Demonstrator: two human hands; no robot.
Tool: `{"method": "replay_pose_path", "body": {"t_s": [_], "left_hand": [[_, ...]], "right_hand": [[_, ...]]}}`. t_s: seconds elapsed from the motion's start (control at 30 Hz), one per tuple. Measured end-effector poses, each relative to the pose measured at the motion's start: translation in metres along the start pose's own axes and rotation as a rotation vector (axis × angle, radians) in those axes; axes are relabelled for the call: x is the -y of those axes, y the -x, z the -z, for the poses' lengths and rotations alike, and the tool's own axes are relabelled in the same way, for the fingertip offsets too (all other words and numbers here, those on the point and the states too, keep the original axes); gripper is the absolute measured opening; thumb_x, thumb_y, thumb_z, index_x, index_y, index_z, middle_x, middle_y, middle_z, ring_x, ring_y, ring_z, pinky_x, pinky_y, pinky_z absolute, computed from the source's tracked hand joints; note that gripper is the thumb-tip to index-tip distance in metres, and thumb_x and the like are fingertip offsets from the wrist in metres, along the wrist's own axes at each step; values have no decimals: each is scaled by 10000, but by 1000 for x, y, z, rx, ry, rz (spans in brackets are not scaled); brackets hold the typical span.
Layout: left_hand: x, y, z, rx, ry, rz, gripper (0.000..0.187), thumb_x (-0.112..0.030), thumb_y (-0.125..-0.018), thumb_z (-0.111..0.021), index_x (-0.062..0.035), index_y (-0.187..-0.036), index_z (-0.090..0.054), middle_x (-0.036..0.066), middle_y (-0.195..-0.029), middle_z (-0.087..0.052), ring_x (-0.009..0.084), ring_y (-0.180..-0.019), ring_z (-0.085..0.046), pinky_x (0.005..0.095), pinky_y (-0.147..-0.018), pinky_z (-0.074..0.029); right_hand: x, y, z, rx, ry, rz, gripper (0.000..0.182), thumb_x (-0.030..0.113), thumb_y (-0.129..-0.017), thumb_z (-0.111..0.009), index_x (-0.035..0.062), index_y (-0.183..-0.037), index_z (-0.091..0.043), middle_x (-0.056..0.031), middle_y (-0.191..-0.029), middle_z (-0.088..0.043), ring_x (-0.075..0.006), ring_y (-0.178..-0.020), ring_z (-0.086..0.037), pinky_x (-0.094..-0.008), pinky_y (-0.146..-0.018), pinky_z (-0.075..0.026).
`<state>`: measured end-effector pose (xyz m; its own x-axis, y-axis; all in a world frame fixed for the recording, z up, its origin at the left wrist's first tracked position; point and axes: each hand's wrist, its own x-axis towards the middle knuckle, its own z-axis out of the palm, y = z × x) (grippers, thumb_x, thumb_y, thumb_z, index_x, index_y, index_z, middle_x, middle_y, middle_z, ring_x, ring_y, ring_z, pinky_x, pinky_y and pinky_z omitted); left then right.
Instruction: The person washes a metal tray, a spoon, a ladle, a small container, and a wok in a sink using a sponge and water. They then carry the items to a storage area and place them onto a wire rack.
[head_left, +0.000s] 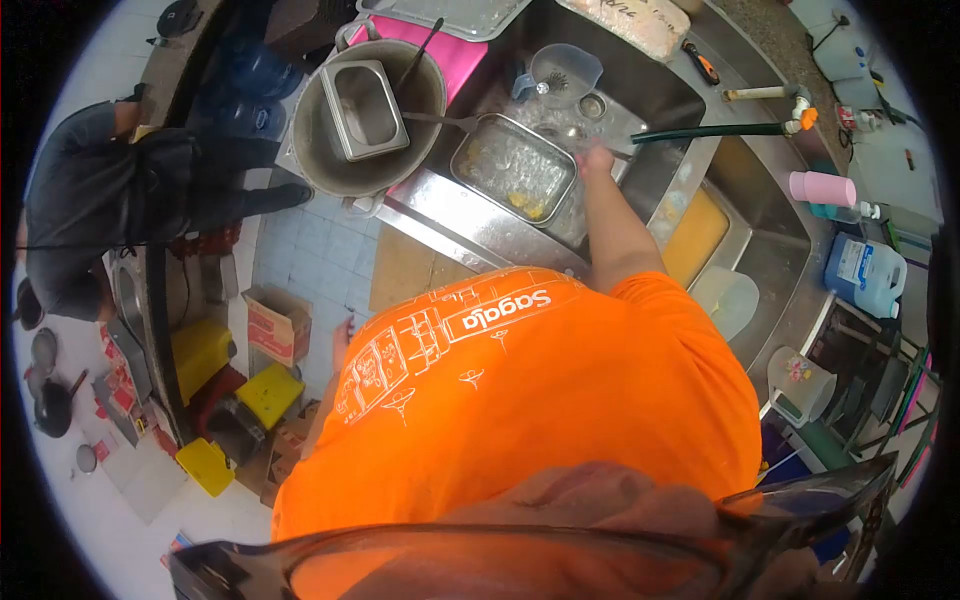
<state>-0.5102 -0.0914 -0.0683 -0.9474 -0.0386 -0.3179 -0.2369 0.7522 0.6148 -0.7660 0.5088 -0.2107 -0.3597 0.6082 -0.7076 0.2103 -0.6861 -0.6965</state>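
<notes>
My right hand [597, 161] reaches into the steel sink [655, 95], at the right edge of a rectangular metal pan [515, 168]. Its fingers look closed, but what they hold is too small to make out. Water and yellowish food bits lie in the pan. At my left side hangs my left hand [343, 335], partly hidden by my orange shirt; the fingers that show are apart and hold nothing. A clear plastic jug [567, 72] lies in the sink beyond the pan. A dark green hose [700, 132] points into the sink from the tap.
Left of the sink, a large pot [423, 85] holds a steel container [365, 110] and a long-handled utensil. A second basin [740, 240] is at the right, with a pink cup [822, 188] and a blue jug [865, 275] beyond. Another person [110, 200] stands at the left.
</notes>
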Motion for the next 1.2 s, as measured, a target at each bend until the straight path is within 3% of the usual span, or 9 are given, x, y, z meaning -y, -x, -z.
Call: {"method": "replay_pose_path", "body": {"t_s": [0.1, 0.13, 0.27, 0.47, 0.63, 0.83, 0.93, 1.17, 1.2], "left_hand": [[51, 11, -4, 166, 58, 192, 362, -66, -871, -514, -20, -1229, -497, 84, -942, -574, 179, -821, -532, 304, -750, -451], [67, 14, -4, 209, 68, 250, 361, -69, -872, -513, -18, -1229, -496, 84, -942, -576, 179, -821, -534, 303, -751, -452], [111, 17, -2, 316, 115, 416, 357, -82, -878, -513, -11, -1228, -495, 82, -942, -586, 176, -825, -544, 300, -753, -457], [139, 4, -10, 341, 208, 463, 354, -102, -887, -513, -1, -1226, -492, 80, -941, -601, 171, -829, -558, 295, -756, -464], [138, -1, -31, 309, 336, 397, 344, -151, -906, -507, 18, -1206, -500, 79, -944, -627, 153, -833, -583, 280, -762, -477], [18, -54, -18, 39, 479, 279, 359, -217, -938, -469, 4, -1220, -488, 91, -959, -634, 138, -837, -590, 279, -785, -479], [-72, -98, 0, 63, 807, 183, 396, -292, -943, -476, -56, -1260, -461, 115, -1084, -586, 191, -947, -577, 308, -822, -475], [-234, -141, 19, 569, 1651, 167, 464, -276, -934, -493, 10, -1271, -354, 206, -1253, -435, 363, -1133, -513, 428, -928, -474], [-233, -152, 11, 512, 1686, 191, 381, -140, -912, -478, 75, -1205, -367, 258, -1249, -422, 404, -1146, -492, 479, -945, -469]], "right_hand": [[-24, -34, 4, 64, -72, 48, 276, 115, -853, -463, 36, -1099, -563, -60, -831, -554, -220, -676, -551, -346, -666, -489], [-23, -28, 7, 111, 248, 125, 245, 111, -866, -450, 64, -1058, -595, -83, -785, -585, -285, -701, -582, -375, -733, -488], [-10, 27, 13, 331, 1047, 898, 215, 93, -879, -442, 53, -1014, -604, -189, -882, -605, -369, -865, -588, -433, -756, -461], [23, 71, 22, 486, 1328, 1137, 188, 47, -796, -466, 27, -937, -588, -187, -918, -579, -379, -940, -546, -436, -813, -445], [66, 133, 11, 443, 1057, 1351, 160, 87, -899, -425, -11, -884, -551, -177, -964, -537, -307, -786, -602, -372, -741, -485], [118, 291, -56, 872, 108, 1114, 128, 74, -899, -458, 6, -830, -542, -115, -843, -493, -249, -816, -563, -366, -735, -453], [95, 284, -110, 879, 432, 1438, 82, 73, -885, -470, 13, -859, -520, -139, -817, -500, -295, -791, -543, -367, -715, -442], [31, 305, -158, 1084, 891, 1320, 258, -2, -757, -508, -14, -1013, -532, -214, -1104, -476, -377, -1001, -527, -406, -852, -443], [33, 309, -154, 1155, 951, 1297, 319, -7, -752, -508, -15, -1070, -522, -220, -1136, -467, -384, -1041, -514, -405, -878, -436]]}}
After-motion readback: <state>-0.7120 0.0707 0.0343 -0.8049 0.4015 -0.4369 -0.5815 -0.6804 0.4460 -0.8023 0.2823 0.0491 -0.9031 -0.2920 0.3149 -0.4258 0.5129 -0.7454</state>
